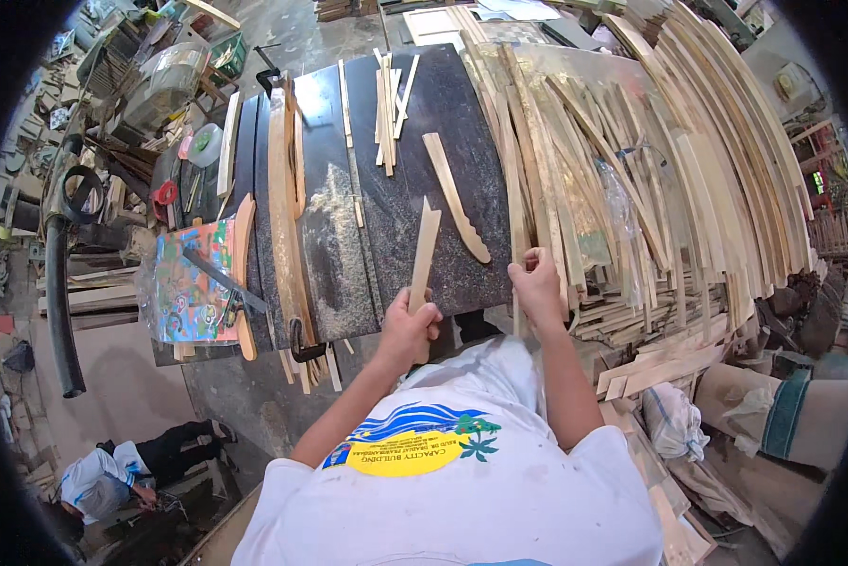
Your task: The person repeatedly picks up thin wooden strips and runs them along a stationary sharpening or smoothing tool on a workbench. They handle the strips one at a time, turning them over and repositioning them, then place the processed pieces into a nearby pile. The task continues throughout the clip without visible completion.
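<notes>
My left hand [411, 328] is closed around the lower end of a flat pale wooden piece [427, 247], whose slanted tip points up over the dark worktable [414, 208]. My right hand [539, 288] has its fingers pinched together at a long thin wooden strip [516, 212] along the table's right edge. Between the hands and farther off lies a curved wooden piece [457, 198] with a wavy edge at its near end. Beyond it a small bunch of thin sticks [387, 113] rests on the table. Sawdust covers part of the dark top.
A wooden board [282, 198] is clamped along the table's left, with a black clamp [306, 341] at its near end. A colourful sheet [193, 278] bears a metal blade [224, 279]. Long slats [716, 160] are piled to the right. Another person [112, 476] works at lower left.
</notes>
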A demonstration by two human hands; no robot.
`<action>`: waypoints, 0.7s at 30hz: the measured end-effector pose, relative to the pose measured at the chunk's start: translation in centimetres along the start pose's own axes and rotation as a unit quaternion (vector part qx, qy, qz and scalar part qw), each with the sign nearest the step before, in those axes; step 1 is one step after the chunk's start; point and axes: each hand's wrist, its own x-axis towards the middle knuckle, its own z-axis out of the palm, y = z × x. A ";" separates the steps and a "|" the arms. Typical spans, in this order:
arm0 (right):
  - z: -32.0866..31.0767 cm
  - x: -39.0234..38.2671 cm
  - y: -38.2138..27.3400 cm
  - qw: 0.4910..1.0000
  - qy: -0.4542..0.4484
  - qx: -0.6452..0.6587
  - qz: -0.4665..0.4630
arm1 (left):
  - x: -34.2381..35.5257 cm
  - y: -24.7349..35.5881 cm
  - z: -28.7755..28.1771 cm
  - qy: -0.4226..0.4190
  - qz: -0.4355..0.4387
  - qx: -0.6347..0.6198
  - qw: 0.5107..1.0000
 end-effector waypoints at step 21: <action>5.2 -0.9 -8.2 0.853 -0.184 0.471 0.127 | -6.6 0.5 -0.1 -0.005 0.137 0.237 0.962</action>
